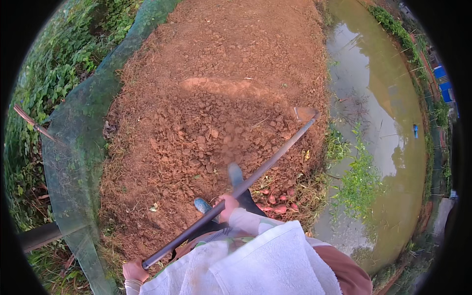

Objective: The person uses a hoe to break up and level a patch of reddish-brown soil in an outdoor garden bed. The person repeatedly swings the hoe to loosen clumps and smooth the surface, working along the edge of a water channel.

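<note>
A long-handled hoe slants across the view from lower left to upper right, its dark handle (pixel 267 166) held in both hands. My left hand (pixel 135 270) is closed around the butt end, low at the left. Farther along, my right hand (pixel 229 207) grips the handle in front of my body. The metal hoe blade (pixel 306 113) is at the far end, over the right side of the dirt strip; whether it touches the soil I cannot tell. Broken reddish-brown clods (pixel 206 129) spread ahead of my feet. Several red-skinned sweet potatoes (pixel 279 208) lie together beside my right leg.
Muddy pond water (pixel 391 147) borders the strip on the right, with a leafy green plant (pixel 357 180) at its edge. Green netting (pixel 77 162) runs along the left. My rubber boots (pixel 235 174) stand on the soil. A white towel (pixel 273 261) hangs over my front.
</note>
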`<state>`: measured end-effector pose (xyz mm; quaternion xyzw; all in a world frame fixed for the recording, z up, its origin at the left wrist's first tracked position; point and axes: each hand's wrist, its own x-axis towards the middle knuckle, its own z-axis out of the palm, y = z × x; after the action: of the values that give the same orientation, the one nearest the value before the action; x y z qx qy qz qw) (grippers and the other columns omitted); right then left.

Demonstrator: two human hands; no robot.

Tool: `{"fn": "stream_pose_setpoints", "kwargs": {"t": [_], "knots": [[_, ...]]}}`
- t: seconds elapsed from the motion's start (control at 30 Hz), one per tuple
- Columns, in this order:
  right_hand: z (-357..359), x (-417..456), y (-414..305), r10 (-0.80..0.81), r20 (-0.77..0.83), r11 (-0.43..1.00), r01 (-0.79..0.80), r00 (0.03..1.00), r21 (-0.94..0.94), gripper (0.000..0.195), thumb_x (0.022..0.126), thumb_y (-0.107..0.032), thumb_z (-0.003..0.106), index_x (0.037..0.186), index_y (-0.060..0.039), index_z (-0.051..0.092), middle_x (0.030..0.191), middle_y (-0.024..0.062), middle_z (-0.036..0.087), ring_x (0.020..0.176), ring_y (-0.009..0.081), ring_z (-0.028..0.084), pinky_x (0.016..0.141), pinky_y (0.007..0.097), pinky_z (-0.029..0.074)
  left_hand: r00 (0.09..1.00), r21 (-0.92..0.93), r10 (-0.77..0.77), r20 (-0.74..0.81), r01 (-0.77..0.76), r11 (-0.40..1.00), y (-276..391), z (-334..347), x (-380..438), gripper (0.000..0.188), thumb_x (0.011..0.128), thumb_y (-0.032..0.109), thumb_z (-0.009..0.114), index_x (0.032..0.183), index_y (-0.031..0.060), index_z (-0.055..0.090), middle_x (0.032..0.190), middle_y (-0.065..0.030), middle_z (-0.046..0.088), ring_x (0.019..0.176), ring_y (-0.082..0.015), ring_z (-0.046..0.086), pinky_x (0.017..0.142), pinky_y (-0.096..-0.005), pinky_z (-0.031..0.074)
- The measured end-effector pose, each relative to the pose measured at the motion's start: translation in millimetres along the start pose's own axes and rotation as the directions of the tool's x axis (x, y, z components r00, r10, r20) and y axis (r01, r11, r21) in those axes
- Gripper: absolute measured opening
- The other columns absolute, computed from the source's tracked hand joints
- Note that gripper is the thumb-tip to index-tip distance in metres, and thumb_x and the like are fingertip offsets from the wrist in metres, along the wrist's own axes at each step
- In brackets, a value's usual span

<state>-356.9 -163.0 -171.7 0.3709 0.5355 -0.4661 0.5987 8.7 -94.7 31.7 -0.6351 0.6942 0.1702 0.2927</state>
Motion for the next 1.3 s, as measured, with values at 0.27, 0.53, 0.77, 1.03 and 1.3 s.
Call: {"fn": "stream_pose_setpoints", "kwargs": {"t": [0.27, 0.53, 0.77, 1.03, 1.3], "knots": [[22, -2, -127, -0.284, 0.213, 0.958, 0.285, 0.935, 0.026, 0.013, 0.074, -0.009, 0.054, 0.066, -0.0083, 0.043, 0.056, 0.0029, 0.042, 0.051, 0.0171, 0.042, 0.052, 0.0339, 0.039, 0.977, -0.14, 0.184, -0.109, -0.198, 0.97, 102, -24, 40, 0.021, 0.061, 0.024, 0.061, 0.07, 0.0098, 0.049, 0.055, -0.0106, 0.055, 0.053, -0.0295, 0.057, 0.051, -0.04, 0.045], [23, 35, -44, -0.176, 0.2, 0.982, 0.157, 0.964, 0.11, 0.014, 0.072, -0.009, 0.055, 0.075, -0.0068, 0.042, 0.058, 0.008, 0.042, 0.05, 0.0248, 0.045, 0.051, 0.0388, 0.042, 0.986, 0.059, 0.151, -0.069, -0.147, 0.987, 60, -66, 12, 0.012, 0.063, 0.015, 0.056, 0.07, 0.0085, 0.048, 0.055, -0.0093, 0.055, 0.051, -0.0282, 0.056, 0.048, -0.0406, 0.042], [42, -18, 62, 0.233, 0.256, 0.962, -0.261, 0.938, 0.081, 0.009, 0.075, -0.004, 0.05, 0.078, -0.0043, 0.041, 0.067, 0.0086, 0.044, 0.061, 0.0221, 0.046, 0.071, 0.0427, 0.043, 0.984, 0.248, 0.008, -0.18, 0.038, 0.968, -65, -94, 6, 0.016, 0.051, 0.014, 0.061, 0.058, 0.0078, 0.049, 0.055, -0.011, 0.054, 0.055, -0.03, 0.056, 0.051, -0.0406, 0.042], [5, 20, -17, -0.115, -0.025, 0.991, 0.116, 0.993, 0.059, 0.019, 0.068, 0.004, 0.056, 0.083, 0.0024, 0.044, 0.074, 0.0145, 0.048, 0.063, 0.0275, 0.052, 0.059, 0.0388, 0.048, 0.997, 0.039, 0.083, 0.011, -0.083, 0.996, 7, -25, 46, 0.018, 0.054, 0.025, 0.06, 0.065, 0.011, 0.056, 0.058, -0.01, 0.057, 0.058, -0.0277, 0.058, 0.055, -0.0384, 0.046], [18, -33, -190, -0.35, 0.193, 0.928, 0.311, 0.917, 0.205, 0.011, 0.073, -0.01, 0.055, 0.07, -0.008, 0.045, 0.059, 0.0029, 0.043, 0.055, 0.0177, 0.044, 0.058, 0.0354, 0.041, 0.954, -0.184, 0.297, 0.043, -0.284, 0.941, 146, -39, 118, 0.028, 0.062, 0.036, 0.061, 0.072, 0.0099, 0.058, 0.062, -0.0138, 0.059, 0.062, -0.031, 0.058, 0.058, -0.0408, 0.046]]}}
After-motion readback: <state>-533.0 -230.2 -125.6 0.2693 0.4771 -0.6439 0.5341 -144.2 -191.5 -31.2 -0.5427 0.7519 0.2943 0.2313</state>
